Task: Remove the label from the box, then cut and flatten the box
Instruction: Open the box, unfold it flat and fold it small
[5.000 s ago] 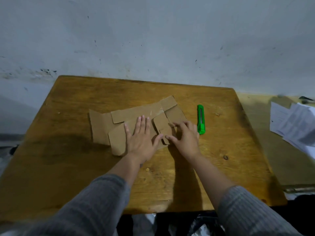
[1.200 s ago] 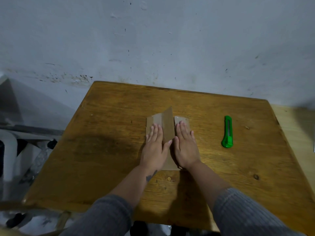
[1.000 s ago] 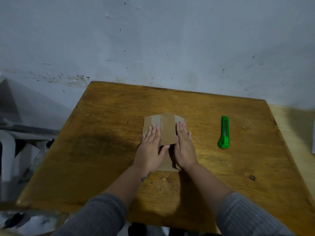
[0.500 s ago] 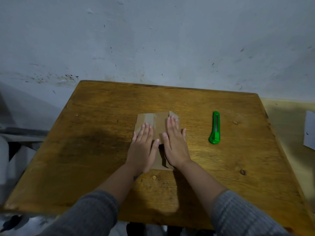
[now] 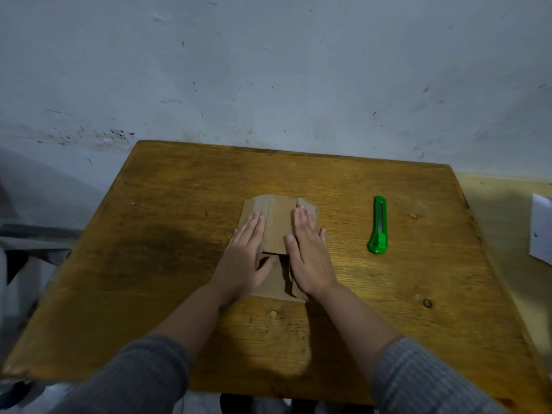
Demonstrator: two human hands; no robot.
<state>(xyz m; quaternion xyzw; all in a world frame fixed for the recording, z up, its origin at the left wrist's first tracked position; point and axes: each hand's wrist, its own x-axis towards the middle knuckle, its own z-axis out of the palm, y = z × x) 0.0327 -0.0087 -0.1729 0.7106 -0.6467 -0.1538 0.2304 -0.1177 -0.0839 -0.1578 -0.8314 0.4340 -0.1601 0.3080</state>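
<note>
Mid-worktop point(image 5: 179, 294), your left hand point(image 5: 243, 258) and right hand point(image 5: 309, 258) press palms-down on the folded box point(image 5: 276, 225), fingers straight and together, gripping nothing. Box lies flat between and under both hands. Green cutter point(image 5: 378, 225) sits well right of it, untouched. White paper point(image 5: 541, 228) at far right edge.

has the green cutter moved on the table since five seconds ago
No. The green cutter lies at the same spot beside the small knot in the table; only the camera shifted.
</note>
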